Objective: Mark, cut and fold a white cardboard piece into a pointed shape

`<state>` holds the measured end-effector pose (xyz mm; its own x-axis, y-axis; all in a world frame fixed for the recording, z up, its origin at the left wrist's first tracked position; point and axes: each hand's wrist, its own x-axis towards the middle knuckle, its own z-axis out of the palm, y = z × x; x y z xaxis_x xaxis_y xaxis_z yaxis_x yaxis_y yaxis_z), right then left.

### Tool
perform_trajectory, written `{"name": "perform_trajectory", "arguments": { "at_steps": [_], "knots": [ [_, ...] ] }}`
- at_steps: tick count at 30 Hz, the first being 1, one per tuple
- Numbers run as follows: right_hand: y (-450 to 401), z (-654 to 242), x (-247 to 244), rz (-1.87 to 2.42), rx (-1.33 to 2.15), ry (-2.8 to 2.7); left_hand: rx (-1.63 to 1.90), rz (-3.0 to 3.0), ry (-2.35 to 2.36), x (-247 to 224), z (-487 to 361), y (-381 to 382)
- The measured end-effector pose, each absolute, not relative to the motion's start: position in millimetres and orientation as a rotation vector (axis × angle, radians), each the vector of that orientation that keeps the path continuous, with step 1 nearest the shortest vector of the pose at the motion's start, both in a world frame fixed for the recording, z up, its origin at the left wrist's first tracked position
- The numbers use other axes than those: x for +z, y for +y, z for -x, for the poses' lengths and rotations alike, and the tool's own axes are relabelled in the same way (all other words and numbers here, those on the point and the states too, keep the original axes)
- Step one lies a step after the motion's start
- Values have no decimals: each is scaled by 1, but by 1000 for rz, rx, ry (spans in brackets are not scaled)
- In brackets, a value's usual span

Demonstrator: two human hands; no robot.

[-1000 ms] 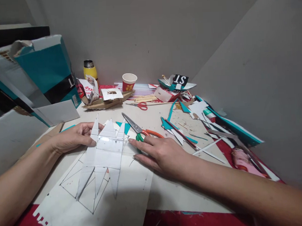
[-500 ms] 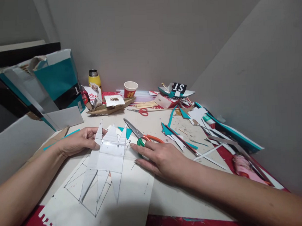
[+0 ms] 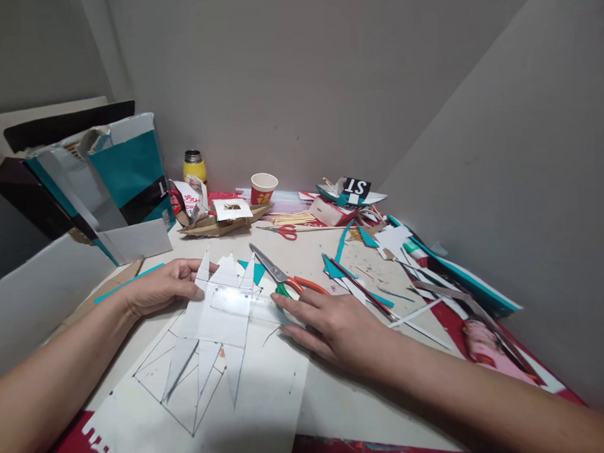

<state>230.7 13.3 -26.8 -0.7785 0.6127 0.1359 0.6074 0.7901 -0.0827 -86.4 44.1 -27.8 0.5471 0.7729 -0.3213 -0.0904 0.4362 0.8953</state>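
Note:
My left hand (image 3: 167,286) pinches a white spiky card cut-out (image 3: 221,320) by its left edge, thumb on top. The cut-out has long points at both ends and lies over a paper sheet (image 3: 249,402) with ruled pen lines. A clear strip of tape (image 3: 260,310) stretches across the cut-out's upper part and past its right edge. Its right end is at the fingertips of my right hand (image 3: 331,319), held between thumb and fingers. Large scissors (image 3: 279,274) with orange and green handles lie just behind my right hand, partly covered by it.
Small red scissors (image 3: 285,232), a paper cup (image 3: 263,188), a yellow bottle (image 3: 194,168) and a cardboard boat shape (image 3: 222,223) stand behind. Card scraps and pencils (image 3: 365,287) lie right, near a knife blade (image 3: 449,287). A teal box (image 3: 129,167) stands left.
The view has tilted up slightly. My right hand has moved a little to the right, and the clear tape strip has shifted over the cut-out. My left hand keeps its hold.

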Motion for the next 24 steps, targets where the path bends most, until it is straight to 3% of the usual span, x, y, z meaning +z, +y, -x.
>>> {"name": "perform_trajectory", "arguments": {
  "at_steps": [24],
  "knots": [
    [-22,-223,-23,752,237,-2942,650,-975,803,-33,86,46]
  ]
}}
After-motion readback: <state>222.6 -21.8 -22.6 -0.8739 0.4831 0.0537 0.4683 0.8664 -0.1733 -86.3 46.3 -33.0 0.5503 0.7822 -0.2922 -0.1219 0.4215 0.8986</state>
